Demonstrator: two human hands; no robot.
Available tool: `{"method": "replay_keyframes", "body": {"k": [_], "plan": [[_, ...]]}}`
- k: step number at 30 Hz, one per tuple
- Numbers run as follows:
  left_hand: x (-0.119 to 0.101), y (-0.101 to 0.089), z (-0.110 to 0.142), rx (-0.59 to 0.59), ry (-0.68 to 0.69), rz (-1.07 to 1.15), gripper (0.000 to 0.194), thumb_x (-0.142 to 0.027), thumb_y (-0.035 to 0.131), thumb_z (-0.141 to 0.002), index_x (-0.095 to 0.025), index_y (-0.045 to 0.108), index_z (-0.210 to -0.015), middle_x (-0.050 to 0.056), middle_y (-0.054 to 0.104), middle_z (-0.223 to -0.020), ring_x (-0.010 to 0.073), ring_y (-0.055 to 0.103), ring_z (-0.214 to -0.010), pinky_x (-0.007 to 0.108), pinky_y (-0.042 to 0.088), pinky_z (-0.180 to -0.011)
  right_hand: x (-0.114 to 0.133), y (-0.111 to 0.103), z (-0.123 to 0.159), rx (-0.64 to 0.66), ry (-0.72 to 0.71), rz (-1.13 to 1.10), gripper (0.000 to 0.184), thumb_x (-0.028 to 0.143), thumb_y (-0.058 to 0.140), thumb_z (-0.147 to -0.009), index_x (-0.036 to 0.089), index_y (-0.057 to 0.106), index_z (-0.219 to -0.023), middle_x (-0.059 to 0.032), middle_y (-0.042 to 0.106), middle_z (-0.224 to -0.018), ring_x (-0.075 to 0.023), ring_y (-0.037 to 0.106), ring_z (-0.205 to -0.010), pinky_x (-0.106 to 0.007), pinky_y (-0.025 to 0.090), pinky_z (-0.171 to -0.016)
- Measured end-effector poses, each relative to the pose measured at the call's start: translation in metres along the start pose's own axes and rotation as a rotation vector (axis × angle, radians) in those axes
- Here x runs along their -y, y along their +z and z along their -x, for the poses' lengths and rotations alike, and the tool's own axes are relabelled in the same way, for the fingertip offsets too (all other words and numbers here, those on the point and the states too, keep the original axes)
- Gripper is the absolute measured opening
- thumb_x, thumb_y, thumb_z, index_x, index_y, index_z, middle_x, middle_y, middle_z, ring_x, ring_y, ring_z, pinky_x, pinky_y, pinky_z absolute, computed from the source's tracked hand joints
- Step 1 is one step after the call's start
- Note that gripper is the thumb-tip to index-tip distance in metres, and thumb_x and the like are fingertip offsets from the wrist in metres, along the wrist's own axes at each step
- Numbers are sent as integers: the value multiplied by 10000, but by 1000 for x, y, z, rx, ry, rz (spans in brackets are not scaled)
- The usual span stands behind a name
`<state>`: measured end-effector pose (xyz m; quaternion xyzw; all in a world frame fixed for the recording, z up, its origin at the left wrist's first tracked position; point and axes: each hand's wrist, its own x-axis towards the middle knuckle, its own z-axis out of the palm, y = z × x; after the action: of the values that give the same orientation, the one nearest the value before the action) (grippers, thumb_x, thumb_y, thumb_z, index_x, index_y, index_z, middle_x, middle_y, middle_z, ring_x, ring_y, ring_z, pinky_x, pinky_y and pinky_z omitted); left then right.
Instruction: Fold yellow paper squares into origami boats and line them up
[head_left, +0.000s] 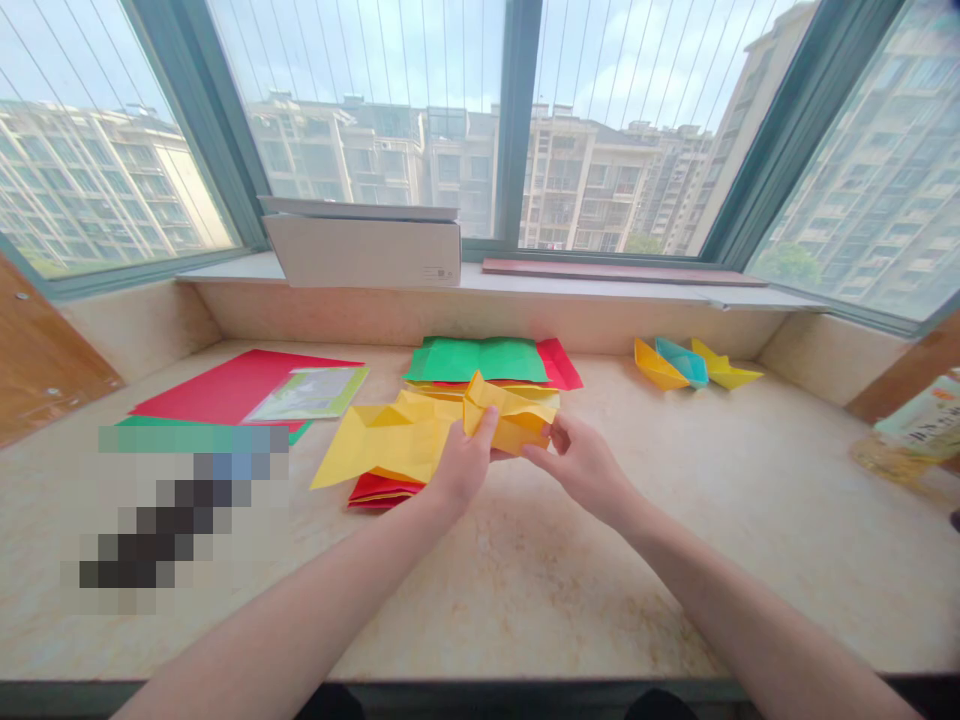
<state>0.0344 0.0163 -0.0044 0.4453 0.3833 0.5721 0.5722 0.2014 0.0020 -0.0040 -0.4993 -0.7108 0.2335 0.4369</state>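
While gripped at both ends: folded yellow paper piece (508, 408), over the middle of the pale mottled countertop (712, 520).
Long axis: roughly left to right, dipping slightly rightward, with a peaked corner up at the left.
Left hand (466, 458): clamped on the left end, thumb across the near face, fingers behind hidden.
Right hand (576, 458): closed on the lower right end, thumb below, bent fingertips at the edge.
Nearer: both touching, left reaching farther over the face.
Leftward: creased yellow paper sheet (382, 437), partly covering a folded red paper bundle (381, 490).
Beyond: creased green paper sheet (476, 358).
Well apart, rightward: three yellow and blue paper boats (681, 362).
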Motion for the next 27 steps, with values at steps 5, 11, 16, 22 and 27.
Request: {"method": "replay_keyframes", "body": {"k": [5,11,16,22,27], "plan": [[0,3,2,61,-32,97,405,-448,626,-886,-139,625,-1148,130,730,-1112,273,702,-1018,434,574,-902,1,-1,-1,-103,-53,95,221,398,686,-802,203,589,-761,-36,624,-759,-185,549,-680,-301,420,-610],[1,6,6,183,-131,177,485,-475,589,-908,-154,589,-1272,146,695,-1211,260,699,-1044,436,519,-998,0,-9,-5,-184,-3,167,155,352,665,-808,206,614,-804,-20,649,-758,-189,571,-687,-314,439,-644],[-4,8,12,241,-172,-88,511,-572,510,-909,-109,682,-1042,154,764,-895,237,736,-777,374,580,-767,-8,-24,-16,-160,-41,171,175,307,620,-822,189,702,-922,-39,688,-803,-195,590,-722,-336,468,-695],[-28,3,30,223,131,-603,670,-576,292,-966,-151,664,-604,25,524,-379,133,521,-387,235,416,-472,-29,-46,-28,130,-38,172,210,242,613,-811,194,759,-954,-42,729,-854,-180,583,-721,-335,469,-700],[-45,-3,30,364,687,-844,273,-330,493,-941,-187,725,-942,97,733,-919,219,669,-883,331,498,-854,-36,-40,-25,265,-73,190,195,176,613,-812,230,770,-913,-25,745,-854,-176,612,-728,-331,478,-707]]}}
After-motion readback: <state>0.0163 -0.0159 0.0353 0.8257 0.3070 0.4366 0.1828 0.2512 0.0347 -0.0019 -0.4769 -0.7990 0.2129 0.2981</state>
